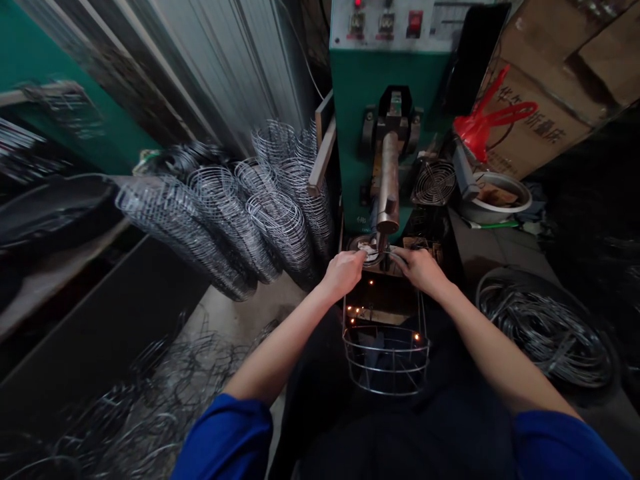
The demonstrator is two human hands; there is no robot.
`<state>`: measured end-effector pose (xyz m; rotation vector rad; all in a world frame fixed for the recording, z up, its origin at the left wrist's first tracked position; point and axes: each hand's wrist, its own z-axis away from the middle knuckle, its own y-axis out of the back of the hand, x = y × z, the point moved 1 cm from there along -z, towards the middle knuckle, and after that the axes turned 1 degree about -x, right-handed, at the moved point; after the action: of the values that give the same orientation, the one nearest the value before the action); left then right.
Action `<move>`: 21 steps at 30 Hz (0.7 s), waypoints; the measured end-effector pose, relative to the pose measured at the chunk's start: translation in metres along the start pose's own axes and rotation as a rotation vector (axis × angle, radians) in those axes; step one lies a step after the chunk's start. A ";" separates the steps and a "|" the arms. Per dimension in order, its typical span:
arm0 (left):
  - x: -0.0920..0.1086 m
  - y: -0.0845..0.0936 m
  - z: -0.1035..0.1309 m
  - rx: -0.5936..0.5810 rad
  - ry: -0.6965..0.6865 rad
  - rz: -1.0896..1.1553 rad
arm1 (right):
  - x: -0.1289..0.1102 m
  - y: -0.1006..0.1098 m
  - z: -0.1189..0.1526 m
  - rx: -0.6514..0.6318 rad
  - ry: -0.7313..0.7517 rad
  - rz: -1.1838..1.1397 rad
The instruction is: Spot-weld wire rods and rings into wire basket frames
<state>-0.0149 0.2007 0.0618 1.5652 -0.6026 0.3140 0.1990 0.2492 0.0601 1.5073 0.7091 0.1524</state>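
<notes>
Both grips, bare left hand [344,273] and bare right hand [423,269], pinch the far end of a silver wire-frame basket [386,350] below a cylindrical steel arm [389,183], where orange sparks [371,282] suggest spot-welding, probably calling next for steady repositioning.

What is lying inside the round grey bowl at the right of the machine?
Inside the bowl, a brown piece shows, though I cannot tell what it is. The bottom beneath it is covered, and a grey bar hides part of the bowl's left side.
</notes>
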 end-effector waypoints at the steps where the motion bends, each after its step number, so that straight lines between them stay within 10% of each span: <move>1: 0.001 0.000 0.000 -0.005 -0.003 -0.033 | 0.000 -0.002 0.001 0.010 -0.002 0.010; 21: 0.000 -0.011 0.004 -0.004 -0.005 -0.192 | 0.009 -0.012 0.001 0.111 0.087 -0.249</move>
<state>-0.0090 0.1963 0.0521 1.6062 -0.4521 0.1636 0.2022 0.2519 0.0457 1.5100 0.9817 -0.0099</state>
